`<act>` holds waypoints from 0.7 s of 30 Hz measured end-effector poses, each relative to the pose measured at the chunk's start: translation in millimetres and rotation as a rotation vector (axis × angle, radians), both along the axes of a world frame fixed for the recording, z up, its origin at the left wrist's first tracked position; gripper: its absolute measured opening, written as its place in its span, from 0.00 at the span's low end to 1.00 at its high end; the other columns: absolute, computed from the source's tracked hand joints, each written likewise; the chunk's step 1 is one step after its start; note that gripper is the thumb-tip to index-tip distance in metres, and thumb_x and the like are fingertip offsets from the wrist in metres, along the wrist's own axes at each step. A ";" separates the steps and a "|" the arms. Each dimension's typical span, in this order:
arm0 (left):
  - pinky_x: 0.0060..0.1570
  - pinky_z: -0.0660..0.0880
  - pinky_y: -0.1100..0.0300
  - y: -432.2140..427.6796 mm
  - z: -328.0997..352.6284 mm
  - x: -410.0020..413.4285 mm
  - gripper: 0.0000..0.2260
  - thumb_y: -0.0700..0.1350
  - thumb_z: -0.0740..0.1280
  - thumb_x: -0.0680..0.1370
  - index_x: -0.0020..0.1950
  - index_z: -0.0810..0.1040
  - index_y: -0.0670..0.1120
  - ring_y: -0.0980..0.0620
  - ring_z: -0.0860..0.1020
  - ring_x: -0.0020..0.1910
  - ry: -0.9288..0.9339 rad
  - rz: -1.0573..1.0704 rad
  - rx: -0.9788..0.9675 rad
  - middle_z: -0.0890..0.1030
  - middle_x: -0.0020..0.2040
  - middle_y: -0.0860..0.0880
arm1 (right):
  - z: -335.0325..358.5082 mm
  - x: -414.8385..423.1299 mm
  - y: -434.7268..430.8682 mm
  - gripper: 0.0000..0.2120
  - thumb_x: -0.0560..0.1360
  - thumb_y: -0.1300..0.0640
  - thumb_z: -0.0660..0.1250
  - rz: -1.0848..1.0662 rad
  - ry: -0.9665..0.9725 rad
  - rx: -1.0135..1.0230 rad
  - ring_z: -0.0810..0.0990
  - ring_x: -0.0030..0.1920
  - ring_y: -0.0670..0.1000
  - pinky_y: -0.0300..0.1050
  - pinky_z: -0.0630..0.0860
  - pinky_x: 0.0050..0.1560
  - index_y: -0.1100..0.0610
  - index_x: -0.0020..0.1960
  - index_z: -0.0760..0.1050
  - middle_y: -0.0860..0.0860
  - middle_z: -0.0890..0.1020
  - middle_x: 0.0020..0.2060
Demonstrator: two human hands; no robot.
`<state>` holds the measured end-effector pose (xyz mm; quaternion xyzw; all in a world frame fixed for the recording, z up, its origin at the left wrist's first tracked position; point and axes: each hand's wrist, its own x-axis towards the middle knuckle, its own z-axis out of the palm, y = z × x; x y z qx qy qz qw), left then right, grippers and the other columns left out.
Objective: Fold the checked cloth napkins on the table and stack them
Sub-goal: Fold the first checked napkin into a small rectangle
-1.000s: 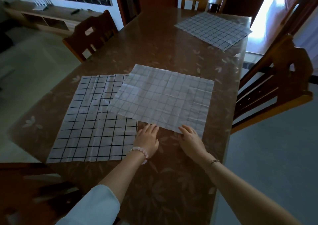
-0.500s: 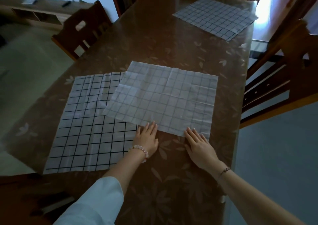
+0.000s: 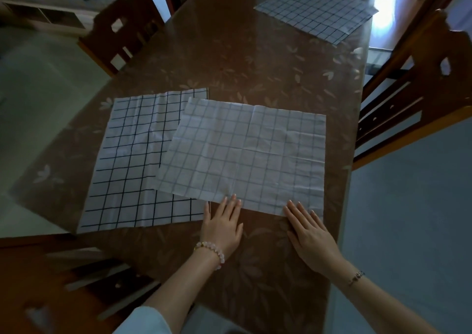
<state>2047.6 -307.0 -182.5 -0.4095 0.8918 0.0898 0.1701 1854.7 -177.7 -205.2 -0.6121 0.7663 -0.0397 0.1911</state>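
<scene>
Brown tabletop (image 3: 255, 60) carries three checked napkins. Faint-grid napkin (image 3: 245, 154) lies flat near the near right edge, overlapping the bold-grid napkin (image 3: 132, 160) to its left. Third napkin (image 3: 316, 9) lies at the far right corner. Left hand (image 3: 221, 225) and right hand (image 3: 310, 234) lie palm down, apart, fingers extended and flat, fingertips touching the faint-grid napkin's near edge, gripping nothing

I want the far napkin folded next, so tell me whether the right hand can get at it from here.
Probably not. The right hand lies flat at the near edge, while the far napkin sits at the table's far end; nothing blocks it.
</scene>
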 end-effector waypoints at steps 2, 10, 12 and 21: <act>0.71 0.43 0.41 10.7 -0.5 6.7 0.25 0.55 0.46 0.80 0.76 0.43 0.50 0.54 0.41 0.75 0.009 -0.008 -0.002 0.43 0.77 0.54 | -1.9 6.7 13.1 0.36 0.71 0.36 0.22 0.003 0.003 0.008 0.36 0.74 0.46 0.43 0.36 0.72 0.48 0.75 0.40 0.43 0.41 0.74; 0.71 0.41 0.41 44.2 0.2 30.4 0.25 0.56 0.41 0.79 0.76 0.43 0.51 0.55 0.41 0.74 -0.001 -0.044 0.021 0.44 0.77 0.54 | 15.7 29.4 43.8 0.27 0.81 0.45 0.40 -0.067 0.073 -0.031 0.72 0.66 0.51 0.49 0.70 0.64 0.53 0.67 0.71 0.49 0.74 0.65; 0.71 0.41 0.41 45.3 2.7 32.4 0.26 0.56 0.39 0.78 0.76 0.45 0.51 0.54 0.43 0.75 0.002 -0.044 0.017 0.46 0.77 0.54 | 21.7 24.2 36.0 0.25 0.80 0.46 0.44 -0.068 0.054 -0.068 0.74 0.64 0.52 0.50 0.71 0.62 0.52 0.64 0.73 0.49 0.76 0.63; 0.68 0.38 0.35 35.7 7.1 35.5 0.34 0.57 0.28 0.70 0.75 0.46 0.55 0.52 0.46 0.75 -0.023 -0.065 -0.026 0.50 0.76 0.57 | 24.4 0.6 6.7 0.24 0.82 0.48 0.45 -0.079 0.083 0.083 0.43 0.75 0.47 0.53 0.38 0.73 0.50 0.76 0.48 0.45 0.48 0.76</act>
